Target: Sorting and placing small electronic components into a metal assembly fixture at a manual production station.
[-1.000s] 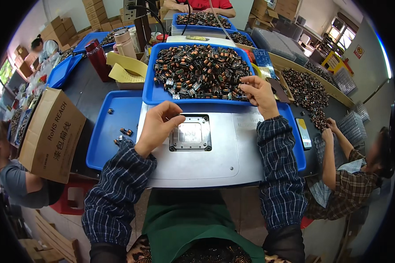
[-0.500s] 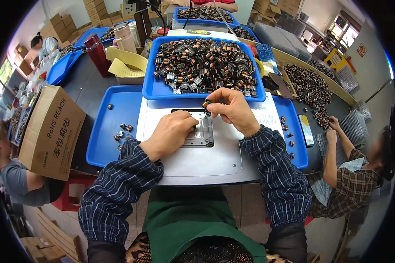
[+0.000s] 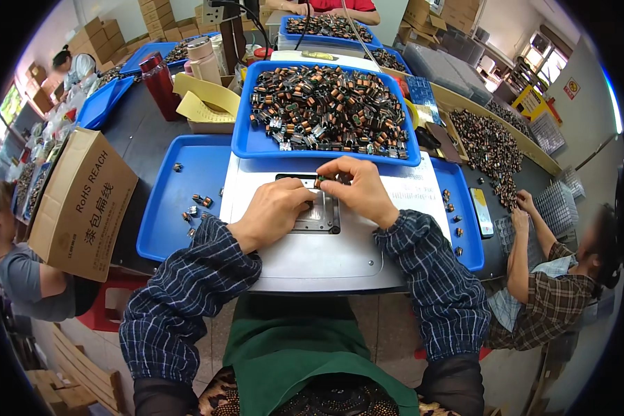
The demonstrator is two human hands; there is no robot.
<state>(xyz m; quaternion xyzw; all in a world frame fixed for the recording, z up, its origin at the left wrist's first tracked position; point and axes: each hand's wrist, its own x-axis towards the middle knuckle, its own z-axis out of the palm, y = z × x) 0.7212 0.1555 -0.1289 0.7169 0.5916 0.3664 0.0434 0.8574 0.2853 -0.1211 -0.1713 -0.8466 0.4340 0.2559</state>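
Observation:
My right hand (image 3: 362, 193) pinches a small copper-wound coil (image 3: 319, 182) between thumb and fingertips, over the upper edge of a metal fixture plate (image 3: 316, 226). My left hand (image 3: 274, 212) rests at the fixture's left side with curled fingers; whatever they hold, if anything, is hidden beneath them. The fixture, dark-framed with a silvery middle, sits on a pale metal work surface (image 3: 305, 267). Just beyond both hands, a blue tray (image 3: 326, 159) is heaped with similar coils (image 3: 326, 104).
Blue trays with a few loose coils flank me at left (image 3: 161, 232) and right (image 3: 469, 255). A phone (image 3: 481, 212) lies right of them. A cardboard box (image 3: 83, 208) stands left, a red bottle (image 3: 159, 87) behind. A co-worker (image 3: 544, 291) handles coils at right.
My right hand has come down and slightly left with the coil, closer to the fixture and my left hand. The left hand stays at the fixture. The view has shifted slightly.

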